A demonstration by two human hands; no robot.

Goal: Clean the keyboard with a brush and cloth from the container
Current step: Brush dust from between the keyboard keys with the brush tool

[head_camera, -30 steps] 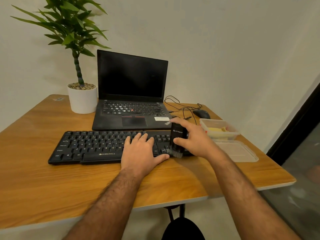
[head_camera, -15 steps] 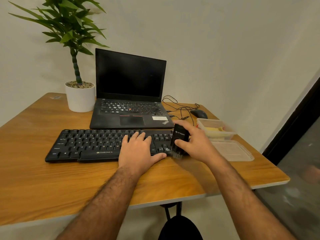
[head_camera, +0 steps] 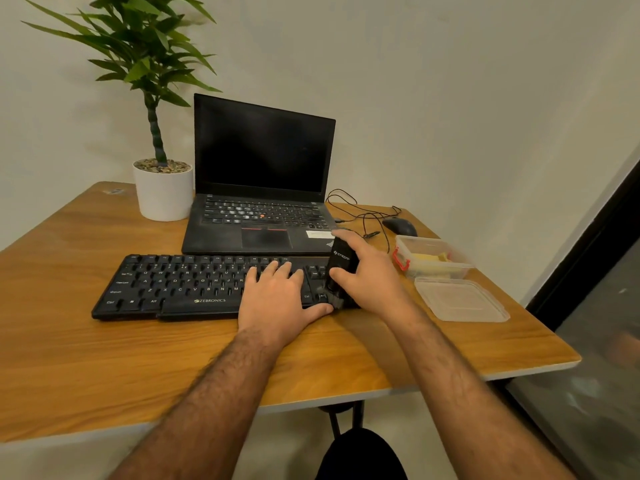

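A black keyboard (head_camera: 180, 285) lies across the wooden table in front of the laptop. My left hand (head_camera: 277, 299) rests flat on its right half, fingers spread, thumb at the front edge. My right hand (head_camera: 367, 271) grips a black brush (head_camera: 339, 268) held upright, its bristles down on the keys at the keyboard's right end. A clear plastic container (head_camera: 433, 261) with red clips stands to the right and holds a yellow cloth (head_camera: 426, 259). Its lid (head_camera: 460, 299) lies flat in front of it.
An open black laptop (head_camera: 259, 202) stands behind the keyboard, with a potted plant (head_camera: 162, 192) to its left. A black mouse (head_camera: 400, 226) and loose cables (head_camera: 360, 213) lie at the back right. The table's right edge (head_camera: 533, 368) is near a dark doorway.
The brush has stayed at the keyboard's right end, shifting only slightly over the keys. My left hand keeps its place on the keyboard. The camera view has shifted a little.
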